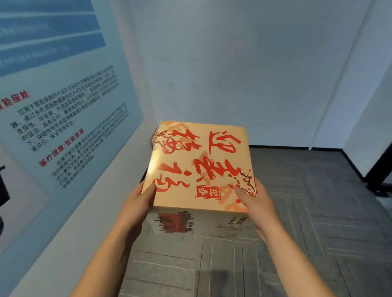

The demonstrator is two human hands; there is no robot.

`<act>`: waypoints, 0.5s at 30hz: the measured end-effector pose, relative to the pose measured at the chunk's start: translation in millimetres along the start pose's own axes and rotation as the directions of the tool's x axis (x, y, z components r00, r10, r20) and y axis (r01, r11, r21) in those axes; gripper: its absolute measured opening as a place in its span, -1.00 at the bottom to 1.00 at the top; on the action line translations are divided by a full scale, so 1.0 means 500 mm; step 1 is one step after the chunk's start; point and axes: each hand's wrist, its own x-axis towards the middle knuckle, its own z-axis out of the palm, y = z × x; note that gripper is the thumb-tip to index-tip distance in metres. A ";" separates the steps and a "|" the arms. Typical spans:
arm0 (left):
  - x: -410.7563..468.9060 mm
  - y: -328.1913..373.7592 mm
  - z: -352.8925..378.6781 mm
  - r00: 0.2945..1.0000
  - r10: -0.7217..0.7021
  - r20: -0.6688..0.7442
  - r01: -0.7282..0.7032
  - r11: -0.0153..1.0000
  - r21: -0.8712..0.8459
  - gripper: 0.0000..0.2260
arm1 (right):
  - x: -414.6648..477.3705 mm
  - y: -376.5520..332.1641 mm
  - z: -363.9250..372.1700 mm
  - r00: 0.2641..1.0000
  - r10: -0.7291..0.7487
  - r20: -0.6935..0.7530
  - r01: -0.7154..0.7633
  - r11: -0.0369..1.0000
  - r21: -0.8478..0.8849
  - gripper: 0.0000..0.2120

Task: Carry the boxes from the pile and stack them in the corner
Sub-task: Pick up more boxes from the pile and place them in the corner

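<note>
Clasps the tan, red-lettered box at its near corners with left hand and right hand, thumbs pressed on the lid. Holds it above grey carpet, near the far-left wall corner.

There is one box with a golden top. On this top I count four big red characters, one small red square seal and two blossom branches, one at the far left corner and one at the near right corner. Two hands hold the box: one left hand and one right hand. One poster is on the left, with two red headings. One dark door frame is at the far right. If a second box lies underneath, I cannot tell.
</note>
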 end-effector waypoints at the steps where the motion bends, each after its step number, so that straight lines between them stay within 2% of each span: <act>1: 0.031 0.005 -0.014 1.000 -0.002 -0.006 0.002 1.000 -0.008 -0.70 | 0.037 -0.011 0.023 1.000 -0.004 0.020 0.004 1.000 -0.013 -0.64; 9: 0.365 -0.003 -0.186 0.993 -0.019 -0.112 0.003 0.990 -0.139 -0.69 | 0.358 -0.058 0.297 0.989 -0.059 0.137 0.089 0.970 -0.226 -0.67; 15: 0.663 0.057 -0.275 0.992 -0.016 -0.123 0.001 0.993 -0.121 -0.76 | 0.601 -0.112 0.463 0.991 -0.071 0.111 0.097 0.964 -0.247 -0.72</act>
